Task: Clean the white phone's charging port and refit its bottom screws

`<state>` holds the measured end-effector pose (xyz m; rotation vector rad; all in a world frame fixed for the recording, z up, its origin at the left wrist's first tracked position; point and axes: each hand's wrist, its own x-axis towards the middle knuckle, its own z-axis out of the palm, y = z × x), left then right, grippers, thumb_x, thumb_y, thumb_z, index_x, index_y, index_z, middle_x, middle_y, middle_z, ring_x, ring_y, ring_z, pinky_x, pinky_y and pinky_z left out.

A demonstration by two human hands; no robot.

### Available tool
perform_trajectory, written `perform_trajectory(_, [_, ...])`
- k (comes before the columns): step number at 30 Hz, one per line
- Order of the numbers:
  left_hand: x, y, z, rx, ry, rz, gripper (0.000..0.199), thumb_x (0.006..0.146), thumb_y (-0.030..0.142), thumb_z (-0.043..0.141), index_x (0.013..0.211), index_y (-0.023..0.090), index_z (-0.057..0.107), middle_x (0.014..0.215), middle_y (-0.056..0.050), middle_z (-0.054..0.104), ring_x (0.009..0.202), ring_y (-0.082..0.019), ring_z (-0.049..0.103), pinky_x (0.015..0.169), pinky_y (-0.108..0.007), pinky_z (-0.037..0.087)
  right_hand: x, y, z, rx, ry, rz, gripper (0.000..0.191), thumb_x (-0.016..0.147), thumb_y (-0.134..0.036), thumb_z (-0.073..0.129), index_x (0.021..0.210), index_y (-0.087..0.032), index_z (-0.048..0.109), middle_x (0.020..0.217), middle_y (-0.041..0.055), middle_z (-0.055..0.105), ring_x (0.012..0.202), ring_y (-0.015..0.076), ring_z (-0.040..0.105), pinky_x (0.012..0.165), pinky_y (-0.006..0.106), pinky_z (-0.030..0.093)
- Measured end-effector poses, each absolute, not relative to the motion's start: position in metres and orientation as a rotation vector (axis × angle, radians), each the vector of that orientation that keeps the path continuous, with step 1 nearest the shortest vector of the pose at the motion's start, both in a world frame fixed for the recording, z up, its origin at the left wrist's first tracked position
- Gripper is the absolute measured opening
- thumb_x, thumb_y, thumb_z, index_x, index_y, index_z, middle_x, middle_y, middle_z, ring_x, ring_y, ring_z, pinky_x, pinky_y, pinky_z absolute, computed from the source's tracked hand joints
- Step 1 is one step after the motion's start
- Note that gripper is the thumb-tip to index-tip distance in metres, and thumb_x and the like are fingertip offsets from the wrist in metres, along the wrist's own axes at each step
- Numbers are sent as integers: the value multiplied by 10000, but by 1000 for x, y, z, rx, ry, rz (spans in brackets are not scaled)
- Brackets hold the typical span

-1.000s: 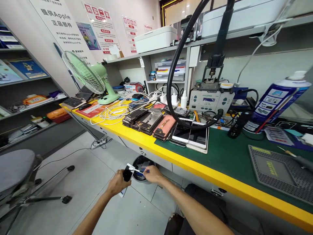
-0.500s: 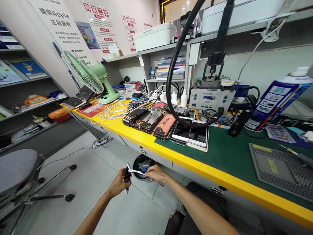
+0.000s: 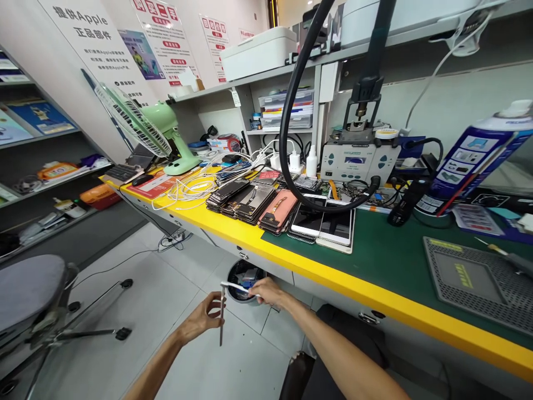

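My left hand (image 3: 205,318) grips a phone (image 3: 222,322) by its edges, and the phone stands upright, edge-on to the camera. In my right hand (image 3: 267,291) is the handle of a white brush (image 3: 235,286). The brush's head is at the phone's top edge; the bristles are too small to make out. Both hands are over the floor in front of the bench, near a black waste bin (image 3: 236,272) with wrappers inside.
On the yellow-edged bench (image 3: 400,311) lie stacked phone screens (image 3: 250,201), white cables (image 3: 187,189) and white tablets (image 3: 336,225). A green fan (image 3: 181,150) stands at the left end. A black hose (image 3: 285,111) arches over the bench. A grey chair (image 3: 31,283) is at left.
The phone has turned from showing its dark face to edge-on and sits slightly lower. The brush has moved to its top edge. The whole view has shifted a little.
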<state>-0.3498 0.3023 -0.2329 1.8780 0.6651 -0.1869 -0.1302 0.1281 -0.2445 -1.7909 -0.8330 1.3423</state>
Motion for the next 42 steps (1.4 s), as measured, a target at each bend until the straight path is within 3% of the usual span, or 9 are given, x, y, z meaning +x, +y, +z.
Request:
perform_trajectory(3, [-350, 299, -222, 1816, 615, -231, 613, 680, 354, 730, 1253, 279, 524, 1275, -97, 589, 1185, -287, 561, 947, -423, 519, -130, 127, -244, -1820, -770, 1285, 268, 993, -363, 600, 1134, -140, 646, 1095, 63, 668, 908, 198, 671, 772, 358, 583])
perform_trajectory(7, [-351, 297, -212, 1765, 596, -256, 584, 685, 346, 724, 1232, 282, 530, 1266, -86, 570, 1136, -267, 556, 915, -393, 515, -129, 122, -242, -1740, -795, 1398, 254, 987, -360, 616, 1098, -134, 648, 971, 43, 678, 763, 146, 664, 669, 301, 580])
perform_trajectory(12, [-353, 295, -205, 1730, 570, -308, 560, 664, 322, 728, 1197, 266, 565, 1184, -75, 596, 1090, -266, 555, 876, -373, 507, -130, 121, -241, -1797, -728, 1303, 250, 993, -358, 599, 1106, -141, 650, 1062, 56, 668, 872, 184, 665, 741, 335, 580])
perform_trajectory(18, [-352, 298, -202, 1741, 581, -332, 611, 685, 405, 723, 1245, 247, 538, 1230, -110, 574, 1147, -302, 530, 921, -417, 484, -130, 118, -241, -1712, -766, 1395, 233, 972, -347, 641, 1052, -129, 656, 909, 26, 673, 698, 126, 643, 620, 270, 563])
perform_trajectory(22, [-349, 298, -198, 1768, 574, -340, 609, 660, 420, 739, 1213, 241, 557, 1217, -106, 573, 1108, -297, 538, 909, -425, 490, -133, 120, -241, -1793, -695, 1254, 233, 994, -351, 601, 1065, -134, 652, 984, 39, 668, 781, 152, 655, 669, 291, 570])
perform_trajectory(27, [-344, 298, -194, 1857, 635, -298, 576, 661, 390, 725, 1196, 249, 565, 1170, -99, 594, 1089, -291, 563, 916, -435, 503, -135, 120, -243, -1778, -750, 1275, 244, 976, -357, 634, 1069, -132, 657, 949, 37, 682, 754, 146, 663, 671, 302, 579])
perform_trajectory(31, [-342, 297, -197, 1978, 718, -247, 572, 631, 359, 719, 1172, 242, 572, 1086, -73, 626, 1042, -280, 600, 904, -428, 522, -136, 119, -245, -1880, -687, 1087, 247, 984, -357, 616, 1088, -137, 659, 1068, 61, 679, 915, 196, 673, 800, 373, 578])
perform_trajectory(37, [-333, 302, -219, 2235, 1014, -76, 570, 734, 388, 664, 1216, 153, 470, 1073, -82, 613, 977, -277, 628, 854, -403, 515, -156, 118, -248, -1896, -688, 982, 265, 994, -380, 598, 1050, -130, 669, 1007, 47, 692, 878, 191, 682, 786, 366, 579])
perform_trajectory(42, [-331, 303, -236, 2377, 1246, -71, 466, 836, 383, 694, 1208, 170, 513, 1169, -86, 588, 864, -195, 606, 773, -369, 516, -179, 120, -253, -1894, -759, 934, 256, 989, -379, 605, 1019, -136, 677, 967, 39, 700, 846, 179, 683, 784, 361, 575])
